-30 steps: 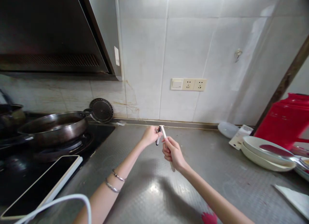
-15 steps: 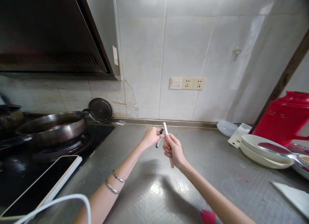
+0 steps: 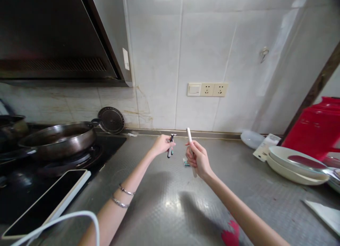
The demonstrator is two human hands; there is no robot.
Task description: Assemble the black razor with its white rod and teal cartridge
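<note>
My left hand (image 3: 160, 145) is closed on a small dark razor-like tool (image 3: 170, 150), its head pointing up. My right hand (image 3: 198, 159) is wrapped around a slim white stick-shaped piece (image 3: 189, 137) that stands nearly upright. The two hands are held apart above the steel counter (image 3: 170, 203). A small teal and white item (image 3: 186, 162) lies on the counter between and below the hands.
A pan (image 3: 58, 138) sits on the black stove at left, with a tablet (image 3: 47, 200) and white cable in front. Stacked white plates (image 3: 294, 164) and a red jug (image 3: 316, 127) stand at right. Wall sockets (image 3: 207, 89) are on the tiled wall.
The hands were together with the white piece against the dark tool. Now they have pulled apart, and a small teal item shows on the counter below.
</note>
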